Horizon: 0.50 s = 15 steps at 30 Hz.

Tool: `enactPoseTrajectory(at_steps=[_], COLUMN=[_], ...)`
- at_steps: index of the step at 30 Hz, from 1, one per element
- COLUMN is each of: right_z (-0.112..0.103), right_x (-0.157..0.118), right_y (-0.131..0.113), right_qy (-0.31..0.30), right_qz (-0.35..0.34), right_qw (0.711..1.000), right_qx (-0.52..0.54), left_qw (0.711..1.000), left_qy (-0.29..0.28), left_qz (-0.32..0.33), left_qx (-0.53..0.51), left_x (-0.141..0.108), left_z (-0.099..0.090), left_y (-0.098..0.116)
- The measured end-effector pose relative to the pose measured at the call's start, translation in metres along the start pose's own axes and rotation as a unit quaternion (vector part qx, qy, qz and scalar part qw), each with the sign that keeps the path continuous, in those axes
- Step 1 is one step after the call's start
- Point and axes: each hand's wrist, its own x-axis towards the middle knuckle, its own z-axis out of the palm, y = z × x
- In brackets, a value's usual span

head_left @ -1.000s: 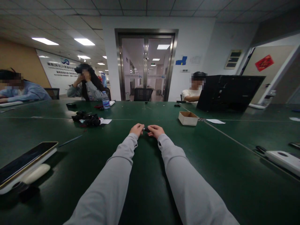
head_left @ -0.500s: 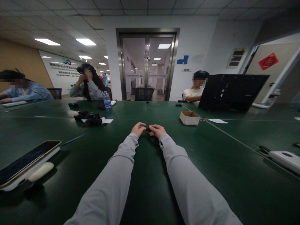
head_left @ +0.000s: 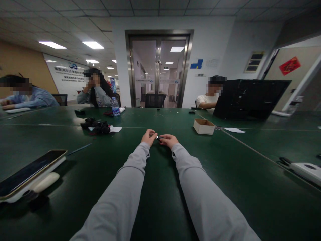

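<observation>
Above the green table, a small dark object with a bright, metallic-looking spot at its left end is pinched between my hands. Its kind is too small to tell. My left hand closes thumb and fingers at the object's left end, around the bright spot. From the other side, my right hand grips the dark body with its fingertips. Fingers hide most of the object. Both forearms, in light grey sleeves, stretch forward over the table.
A phone lies at the left on a white support. Black gear and a water bottle are beyond my left hand. An open box and a black monitor stand to the right. Several people sit around the table.
My left fingers have shifted slightly, and the bright spot at the object's left end shows more. The right hand stays nearly still.
</observation>
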Motion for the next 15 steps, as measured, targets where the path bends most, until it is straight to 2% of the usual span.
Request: enactPoseTrajectory(at_steps=[3, 8, 10, 13, 15], right_z=[0.000, 0.000, -0.001, -0.004, -0.006], right_x=[0.000, 0.001, 0.002, 0.004, 0.006], right_y=[0.000, 0.002, 0.004, 0.008, 0.010], right_qy=[0.007, 0.007, 0.006, 0.007, 0.005], right_qz=[-0.003, -0.021, -0.036, -0.050, -0.056], right_qw=[1.000, 0.999, 0.999, 0.998, 0.997], right_qx=[0.004, -0.023, -0.035, -0.041, -0.045], left_qw=[0.997, 0.996, 0.998, 0.999, 0.999], left_qy=[-0.044, -0.006, -0.006, -0.021, -0.033], left_qz=[0.026, -0.049, -0.045, -0.008, -0.004], left_qx=[-0.052, 0.073, 0.047, -0.033, -0.021], left_x=[-0.001, -0.001, -0.002, -0.003, -0.002], left_z=[0.000, -0.002, -0.001, 0.002, 0.002], left_y=[0.000, 0.001, 0.003, 0.004, 0.003])
